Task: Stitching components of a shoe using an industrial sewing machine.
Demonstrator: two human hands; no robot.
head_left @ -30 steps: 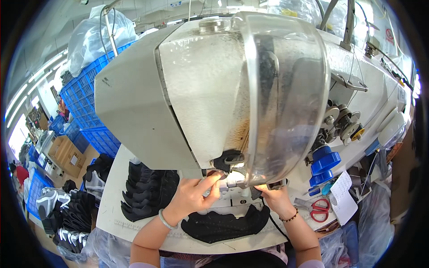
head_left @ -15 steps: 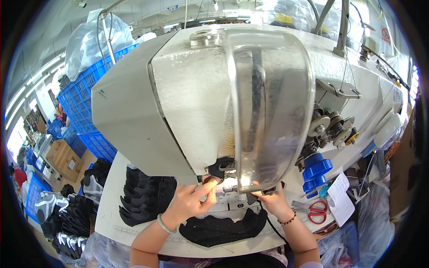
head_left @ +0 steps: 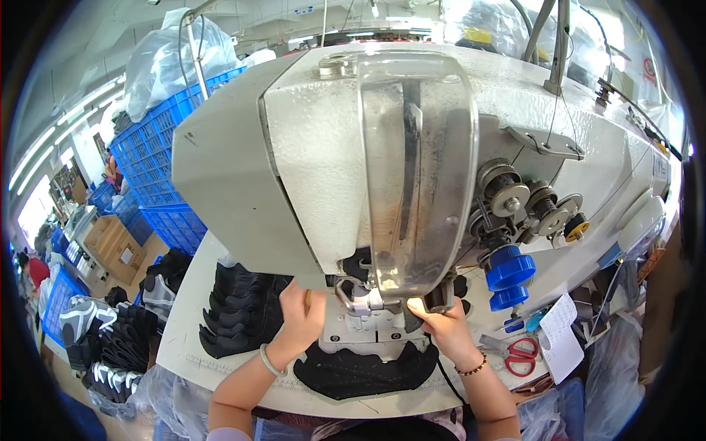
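Presently, the left hand [head_left: 300,317] is curled, the right hand [head_left: 447,331] partly hidden by the sewing machine [head_left: 316,147] (what they grasp, I cannot tell); 1 black piece [head_left: 368,369] lies nearby.

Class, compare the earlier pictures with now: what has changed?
The left hand has drawn back leftward from the sewing machine's needle area; any release is unclear. The right hand stays right of it; the black stack, curved black piece and red-handled scissors lie as before.

L fingers [head_left: 314,303] part. hid., tips unclr.
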